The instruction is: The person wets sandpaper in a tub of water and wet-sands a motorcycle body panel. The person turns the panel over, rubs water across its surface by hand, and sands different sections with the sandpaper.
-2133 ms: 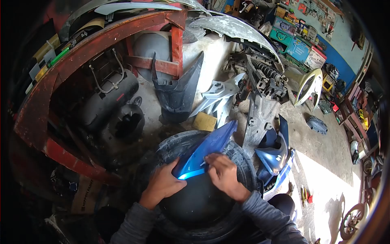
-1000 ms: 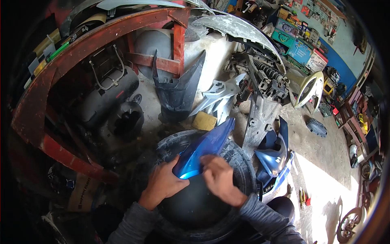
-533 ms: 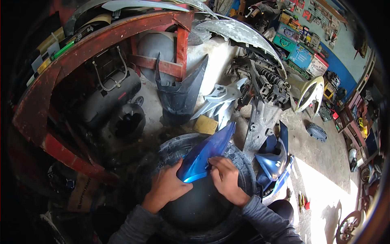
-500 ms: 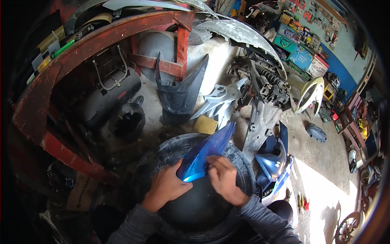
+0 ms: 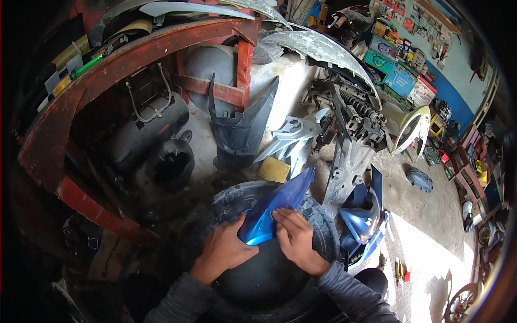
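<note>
A glossy blue motorcycle fairing panel (image 5: 277,202) is tilted over a round black tub (image 5: 253,280), its pointed end up and to the right. My left hand (image 5: 226,247) grips the lower left end, thumb along the near edge. On the panel's right side, my right hand (image 5: 296,239) rests with curled fingers pressed to the surface; whatever is under those fingertips, if anything, is hidden. Just beyond the tub's rim sits a yellow sponge-like block (image 5: 274,169).
More blue fairing pieces (image 5: 362,215) lie right of the tub. Behind it stand a black plastic fender piece (image 5: 237,134), silver panels (image 5: 293,137) and a shock absorber (image 5: 362,105). A red frame (image 5: 64,134) and a dark air tank (image 5: 153,126) occupy the left.
My right hand has shifted slightly on the panel, its fingers now nearer the panel's middle. The panel has dipped slightly, and my left hand keeps its grip.
</note>
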`<action>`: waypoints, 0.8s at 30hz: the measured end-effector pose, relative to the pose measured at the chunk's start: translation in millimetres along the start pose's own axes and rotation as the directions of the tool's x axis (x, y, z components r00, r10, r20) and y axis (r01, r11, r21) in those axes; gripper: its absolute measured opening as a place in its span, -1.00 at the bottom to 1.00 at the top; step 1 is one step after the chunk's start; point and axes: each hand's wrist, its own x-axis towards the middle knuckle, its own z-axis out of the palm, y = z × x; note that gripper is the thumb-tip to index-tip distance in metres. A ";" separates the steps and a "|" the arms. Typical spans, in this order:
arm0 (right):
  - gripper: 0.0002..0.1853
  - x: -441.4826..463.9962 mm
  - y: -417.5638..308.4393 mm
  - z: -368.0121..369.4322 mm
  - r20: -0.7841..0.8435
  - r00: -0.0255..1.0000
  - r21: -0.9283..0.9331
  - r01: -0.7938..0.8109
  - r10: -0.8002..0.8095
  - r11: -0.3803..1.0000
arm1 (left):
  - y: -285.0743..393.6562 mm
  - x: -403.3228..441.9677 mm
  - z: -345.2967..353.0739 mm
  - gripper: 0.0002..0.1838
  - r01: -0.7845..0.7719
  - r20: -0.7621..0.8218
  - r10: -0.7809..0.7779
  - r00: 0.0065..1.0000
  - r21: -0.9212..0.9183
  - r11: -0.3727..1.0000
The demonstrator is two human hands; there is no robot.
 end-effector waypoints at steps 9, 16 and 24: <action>-0.68 16.3 5.4 5.0 -0.022 0.998 -0.058 0.057 -0.059 0.997 | -1.8 1.3 -4.1 -0.07 -0.036 -0.045 0.034 0.998 -0.034 0.999; -0.69 25.7 5.2 2.0 -0.023 0.998 -0.032 0.065 -0.066 0.997 | 0.5 -1.6 -9.3 -0.03 -0.015 0.009 0.014 1.000 0.020 1.000; -0.64 17.9 0.7 -1.3 0.075 0.994 0.013 0.078 -0.078 0.997 | 6.0 -4.2 -14.1 -0.05 -0.022 0.001 0.022 1.000 0.050 0.999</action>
